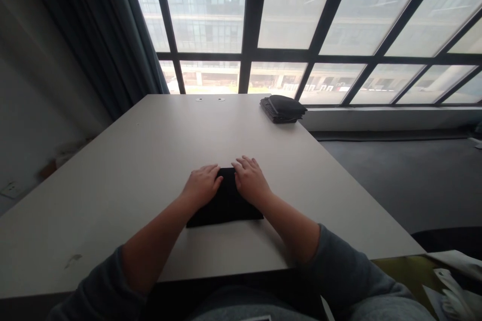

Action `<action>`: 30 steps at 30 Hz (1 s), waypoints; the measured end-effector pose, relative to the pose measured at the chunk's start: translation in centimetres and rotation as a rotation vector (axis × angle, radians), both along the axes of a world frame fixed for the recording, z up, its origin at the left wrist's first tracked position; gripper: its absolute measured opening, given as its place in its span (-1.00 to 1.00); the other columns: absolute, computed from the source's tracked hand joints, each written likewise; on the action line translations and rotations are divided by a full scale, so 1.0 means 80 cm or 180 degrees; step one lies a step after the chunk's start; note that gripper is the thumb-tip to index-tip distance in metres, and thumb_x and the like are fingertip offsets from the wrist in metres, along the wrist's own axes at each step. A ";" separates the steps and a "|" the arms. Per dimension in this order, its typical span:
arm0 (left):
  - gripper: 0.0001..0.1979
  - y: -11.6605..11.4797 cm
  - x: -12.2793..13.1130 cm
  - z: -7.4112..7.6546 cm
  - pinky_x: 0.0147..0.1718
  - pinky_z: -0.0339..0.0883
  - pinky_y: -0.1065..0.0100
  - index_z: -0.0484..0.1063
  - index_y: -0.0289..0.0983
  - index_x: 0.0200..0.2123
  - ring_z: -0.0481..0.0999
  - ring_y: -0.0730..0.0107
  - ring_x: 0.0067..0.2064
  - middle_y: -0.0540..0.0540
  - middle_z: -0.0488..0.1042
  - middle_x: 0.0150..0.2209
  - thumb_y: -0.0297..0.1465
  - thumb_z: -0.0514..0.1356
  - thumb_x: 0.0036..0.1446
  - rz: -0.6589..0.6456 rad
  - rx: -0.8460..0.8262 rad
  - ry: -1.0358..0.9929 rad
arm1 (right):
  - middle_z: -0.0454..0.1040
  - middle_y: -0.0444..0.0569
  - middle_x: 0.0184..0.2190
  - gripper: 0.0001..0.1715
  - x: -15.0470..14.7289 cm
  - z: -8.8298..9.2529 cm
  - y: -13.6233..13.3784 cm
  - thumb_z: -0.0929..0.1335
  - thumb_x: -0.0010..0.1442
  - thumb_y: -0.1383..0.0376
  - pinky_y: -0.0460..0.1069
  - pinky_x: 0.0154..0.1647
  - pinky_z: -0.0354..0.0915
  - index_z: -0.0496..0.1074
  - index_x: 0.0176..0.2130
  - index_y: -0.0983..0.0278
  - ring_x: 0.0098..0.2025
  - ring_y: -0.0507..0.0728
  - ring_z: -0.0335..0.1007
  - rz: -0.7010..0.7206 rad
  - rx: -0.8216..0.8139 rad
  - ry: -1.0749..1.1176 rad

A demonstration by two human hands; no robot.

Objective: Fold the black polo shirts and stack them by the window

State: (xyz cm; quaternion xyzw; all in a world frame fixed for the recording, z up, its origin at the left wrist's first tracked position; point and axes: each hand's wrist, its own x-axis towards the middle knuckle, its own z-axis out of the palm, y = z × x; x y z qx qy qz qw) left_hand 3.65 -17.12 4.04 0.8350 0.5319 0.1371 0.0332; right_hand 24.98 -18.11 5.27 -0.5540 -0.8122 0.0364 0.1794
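Observation:
A flat black rectangular piece [228, 205] lies on the white table in front of me, its near edge slightly uneven. It could be folded cloth or a thin cover; the dark surface shows too little to tell. My left hand [203, 184] rests over its far left part, fingers stretched forward and thumb toward the middle. On the far right part lies my right hand [251, 180], its fingers also extended and a little apart. Both palms face down, and my hands and forearms cover the side edges of the black piece.
Toward the table's [124, 175] far right corner sits a dark stack [284, 109] with a ribbed, spiral-like left edge. Tall windows [293, 5] stand behind, with a dark curtain [94, 25] on the left. White items [454, 286] lie on an olive surface at lower right.

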 end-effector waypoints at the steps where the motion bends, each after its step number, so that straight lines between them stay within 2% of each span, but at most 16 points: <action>1: -0.47 -0.005 0.014 -0.006 0.38 0.18 0.01 0.35 -0.28 0.36 0.32 0.03 0.41 -0.24 0.35 0.39 -0.20 -0.03 0.47 0.0031 -0.0028 0.0083 | 0.23 0.14 0.42 -0.38 -0.010 -0.001 -0.005 0.16 0.45 0.33 0.23 0.58 -0.16 0.33 0.40 0.37 0.50 0.29 0.03 0.0071 -0.0129 -0.0054; 4: -0.40 -0.010 0.031 -0.027 0.46 0.01 -0.06 0.19 -0.31 0.47 0.17 0.03 0.49 -0.22 0.18 0.48 -0.25 -0.07 0.46 0.0050 -0.0155 0.0254 | 0.10 0.19 0.48 -0.30 -0.024 -0.015 -0.012 0.11 0.47 0.29 0.19 0.58 -0.13 0.17 0.48 0.48 0.53 0.27 -0.01 0.0204 -0.0586 -0.0208; 7: -0.39 -0.003 0.015 -0.040 0.48 -0.03 -0.06 0.15 -0.27 0.49 0.14 0.08 0.51 -0.18 0.15 0.49 -0.23 -0.10 0.47 0.0007 -0.0274 0.0274 | -0.04 0.17 0.52 -0.24 -0.016 -0.027 -0.008 0.11 0.49 0.21 0.17 0.60 -0.18 0.08 0.51 0.51 0.58 0.26 -0.15 0.0188 -0.0800 -0.0293; 11: -0.36 0.005 -0.013 -0.043 0.49 -0.05 0.00 0.14 -0.33 0.50 0.11 0.10 0.52 -0.22 0.16 0.48 -0.21 -0.14 0.47 -0.0021 -0.0382 0.0332 | -0.13 0.11 0.55 -0.21 0.004 -0.031 -0.003 0.11 0.50 0.14 0.23 0.60 -0.23 -0.01 0.55 0.42 0.60 0.25 -0.24 0.0041 -0.0966 -0.0301; 14: -0.36 0.006 -0.021 -0.044 0.50 -0.10 0.05 0.12 -0.34 0.50 0.07 0.13 0.53 -0.21 0.11 0.50 -0.20 -0.14 0.47 -0.0088 -0.0443 0.0366 | -0.15 0.08 0.55 -0.21 0.008 -0.032 -0.002 0.11 0.51 0.12 0.25 0.60 -0.25 -0.03 0.56 0.38 0.60 0.23 -0.27 -0.0018 -0.1011 -0.0282; 20: -0.36 0.004 -0.030 -0.043 0.51 -0.13 0.10 0.11 -0.35 0.50 0.11 0.18 0.52 -0.22 0.13 0.50 -0.21 -0.15 0.47 -0.0194 -0.0519 0.0330 | -0.08 0.06 0.54 -0.24 0.012 -0.036 -0.001 0.09 0.51 0.16 0.25 0.60 -0.26 0.00 0.55 0.40 0.59 0.22 -0.23 -0.0039 -0.0989 -0.0280; 26: -0.37 0.006 -0.035 -0.037 0.49 -0.07 0.08 0.14 -0.25 0.50 0.17 0.13 0.49 -0.20 0.21 0.47 -0.15 -0.11 0.48 -0.0209 -0.0623 0.0277 | -0.01 0.09 0.53 -0.27 0.025 -0.042 0.012 0.09 0.52 0.20 0.26 0.59 -0.23 0.05 0.53 0.40 0.58 0.26 -0.21 -0.0169 -0.1031 -0.0218; 28: -0.38 0.006 -0.036 -0.032 0.47 -0.02 0.07 0.15 -0.25 0.49 0.20 0.09 0.47 -0.21 0.23 0.46 -0.15 -0.08 0.48 -0.0209 -0.0601 0.0315 | 0.08 0.12 0.50 -0.31 0.028 -0.042 0.016 0.10 0.52 0.20 0.29 0.57 -0.20 0.13 0.50 0.37 0.55 0.29 -0.10 -0.0197 -0.0947 -0.0176; 30: -0.39 0.004 -0.036 -0.026 0.42 0.07 0.05 0.18 -0.27 0.47 0.27 0.04 0.43 -0.25 0.28 0.42 -0.15 -0.05 0.48 -0.0228 -0.0482 0.0342 | 0.25 0.18 0.40 -0.37 0.029 -0.040 0.017 0.14 0.50 0.22 0.30 0.55 -0.16 0.26 0.44 0.34 0.46 0.31 0.08 -0.0199 -0.0779 -0.0122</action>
